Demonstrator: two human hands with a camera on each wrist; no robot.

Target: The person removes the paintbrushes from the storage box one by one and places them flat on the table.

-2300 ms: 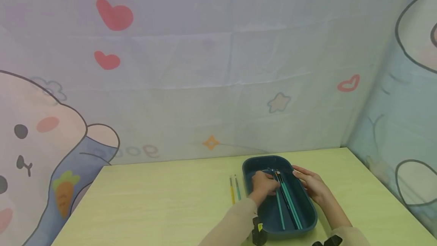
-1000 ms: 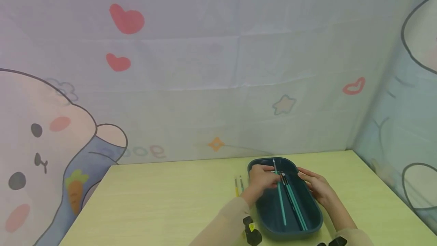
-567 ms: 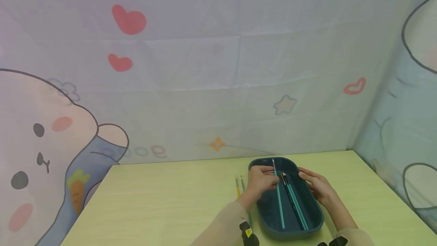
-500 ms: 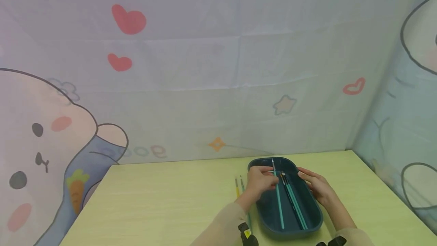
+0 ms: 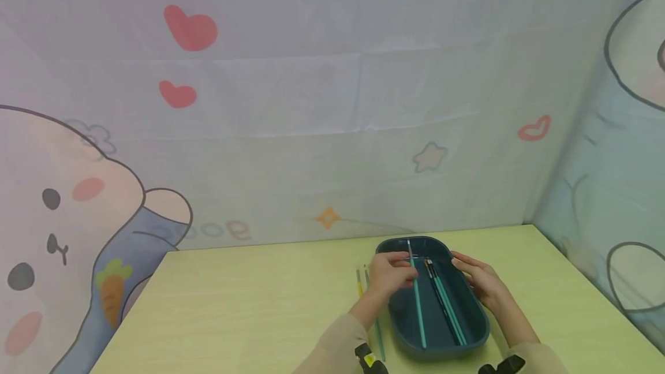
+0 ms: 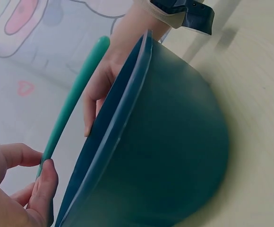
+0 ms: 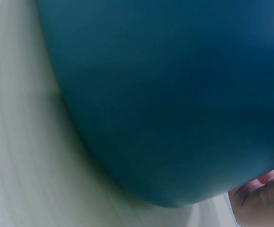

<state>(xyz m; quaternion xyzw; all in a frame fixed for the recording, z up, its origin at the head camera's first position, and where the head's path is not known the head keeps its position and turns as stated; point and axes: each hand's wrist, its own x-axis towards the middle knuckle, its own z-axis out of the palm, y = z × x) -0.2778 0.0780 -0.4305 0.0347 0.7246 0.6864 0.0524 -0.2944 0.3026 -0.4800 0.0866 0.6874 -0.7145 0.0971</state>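
My left hand [image 5: 389, 275] pinches a teal paintbrush [image 5: 419, 313] between thumb and fingers, above the left half of a dark blue tray [image 5: 470, 344]. In the left wrist view the rounded handle end of the paintbrush [image 6: 75, 90] stands clear of the tray's rim [image 6: 127, 104]. At the right rim, my right hand [image 5: 485, 284] grips the tray, its fingertips over the edge. Several more brushes [image 5: 448, 305], teal and black, lie lengthwise inside the tray. The right wrist view is mostly filled by the tray's outer wall [image 7: 165, 104].
On the pale yellow table [image 5: 234, 305], left of the tray, lie a yellow-handled brush [image 5: 359, 287] and a teal brush [image 5: 380, 340], both partly hidden by the left arm. A printed cloth backdrop [image 5: 291, 103] rises behind the table.
The left hand has raised the teal paintbrush from among the others and drawn it slightly left. The right hand stays at the tray's rim.
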